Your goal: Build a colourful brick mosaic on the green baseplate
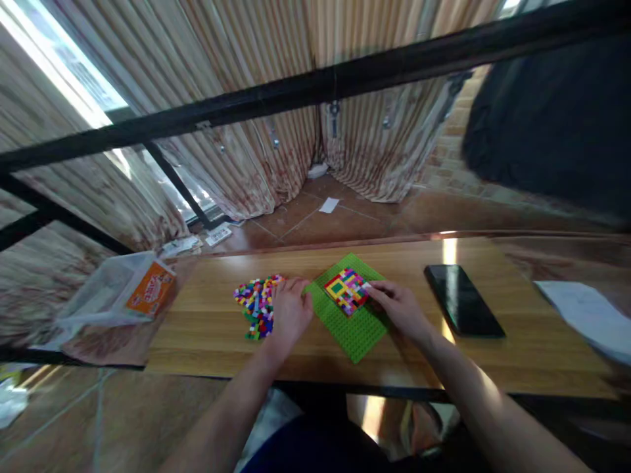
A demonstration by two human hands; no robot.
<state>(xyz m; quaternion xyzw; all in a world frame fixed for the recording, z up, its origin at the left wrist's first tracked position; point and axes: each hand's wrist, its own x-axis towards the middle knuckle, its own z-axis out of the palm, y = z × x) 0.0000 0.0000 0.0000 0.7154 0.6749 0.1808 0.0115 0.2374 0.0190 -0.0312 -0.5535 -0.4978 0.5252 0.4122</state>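
Note:
A green studded baseplate [357,335] lies turned cornerwise on the wooden table. On it is a square patch of many-coloured toy bricks [348,291] with a yellow-framed square in it. My right hand [401,307] is closed at the patch's right corner, its fingertips pinching a small pale toy brick [366,287]. At the baseplate's left corner, my left hand [292,309] has its curled fingers and thumb about the edge. Just left of that hand spreads a pile of loose toy bricks [256,299], partly covered by it.
A black phone [463,300] lies on the wooden table [207,348], right of my right hand. Beyond the left end stands a clear plastic bin [106,289] with an orange label. White paper [586,312] is at the right. A dark metal rail [276,98] crosses beyond the table.

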